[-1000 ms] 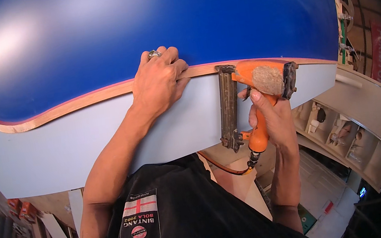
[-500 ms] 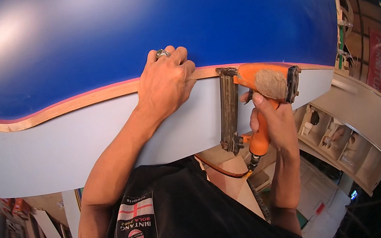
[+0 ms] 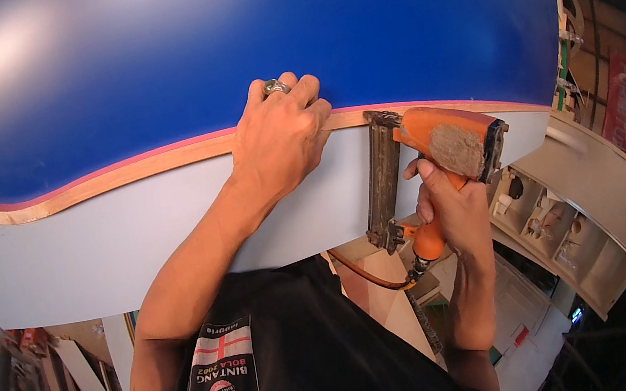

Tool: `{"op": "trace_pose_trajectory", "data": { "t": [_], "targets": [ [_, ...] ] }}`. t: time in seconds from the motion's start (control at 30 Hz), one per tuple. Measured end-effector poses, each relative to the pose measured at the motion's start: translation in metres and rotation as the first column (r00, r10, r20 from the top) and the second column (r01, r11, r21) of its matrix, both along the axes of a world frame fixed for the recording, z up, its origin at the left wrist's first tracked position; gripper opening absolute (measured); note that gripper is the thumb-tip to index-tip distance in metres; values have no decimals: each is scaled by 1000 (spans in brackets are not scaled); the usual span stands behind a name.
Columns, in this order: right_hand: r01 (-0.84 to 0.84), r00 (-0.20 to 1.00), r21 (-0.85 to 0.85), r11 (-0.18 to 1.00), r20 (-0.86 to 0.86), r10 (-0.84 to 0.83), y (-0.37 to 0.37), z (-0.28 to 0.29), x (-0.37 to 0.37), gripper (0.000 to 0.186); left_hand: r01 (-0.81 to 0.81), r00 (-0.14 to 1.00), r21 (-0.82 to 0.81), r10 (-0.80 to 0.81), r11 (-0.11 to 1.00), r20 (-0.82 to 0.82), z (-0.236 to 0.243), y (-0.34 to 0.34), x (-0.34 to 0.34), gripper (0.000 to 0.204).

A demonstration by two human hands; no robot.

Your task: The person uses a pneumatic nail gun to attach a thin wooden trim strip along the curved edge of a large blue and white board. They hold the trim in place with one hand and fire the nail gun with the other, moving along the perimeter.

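A curved blue panel with a pinkish edge line is bordered by a bare wooden strip. Below the strip lies a pale grey-blue board. My left hand is closed over the strip, its fingers bent onto the blue surface and a ring on one of them. My right hand wraps the handle of an orange pneumatic nail gun, whose worn dark magazine points down toward me. The gun's nose is at the strip, right of my left hand; whether it touches is hard to tell.
An air hose runs from the gun's handle back toward my body. At the right stands a curved beige cabinet with open compartments holding small items. Wooden offcuts lean at the lower left.
The nail gun has tilted, its rear end dropping a little to the right. My left hand appears slightly farther right on the strip and still grips it.
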State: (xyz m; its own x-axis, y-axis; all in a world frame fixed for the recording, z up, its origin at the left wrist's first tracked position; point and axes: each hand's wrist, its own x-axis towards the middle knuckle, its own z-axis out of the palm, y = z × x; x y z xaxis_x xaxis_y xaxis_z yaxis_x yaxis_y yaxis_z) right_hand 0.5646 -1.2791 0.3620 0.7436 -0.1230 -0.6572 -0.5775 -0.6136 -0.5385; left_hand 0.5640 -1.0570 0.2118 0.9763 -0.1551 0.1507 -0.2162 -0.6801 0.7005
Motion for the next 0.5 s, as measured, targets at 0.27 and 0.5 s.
{"op": "trace_pose_trajectory", "data": {
  "t": [0.27,0.5],
  "targets": [
    [18,999,93,995,28,-21,-8,2,-2,38,11,1000,11,-10,1000,-23,-1,-7,7,12],
    [87,996,70,994,30,-89,-3,4,-1,36,6,1000,-8,-6,1000,-4,-2,-10,12,12]
  ]
}}
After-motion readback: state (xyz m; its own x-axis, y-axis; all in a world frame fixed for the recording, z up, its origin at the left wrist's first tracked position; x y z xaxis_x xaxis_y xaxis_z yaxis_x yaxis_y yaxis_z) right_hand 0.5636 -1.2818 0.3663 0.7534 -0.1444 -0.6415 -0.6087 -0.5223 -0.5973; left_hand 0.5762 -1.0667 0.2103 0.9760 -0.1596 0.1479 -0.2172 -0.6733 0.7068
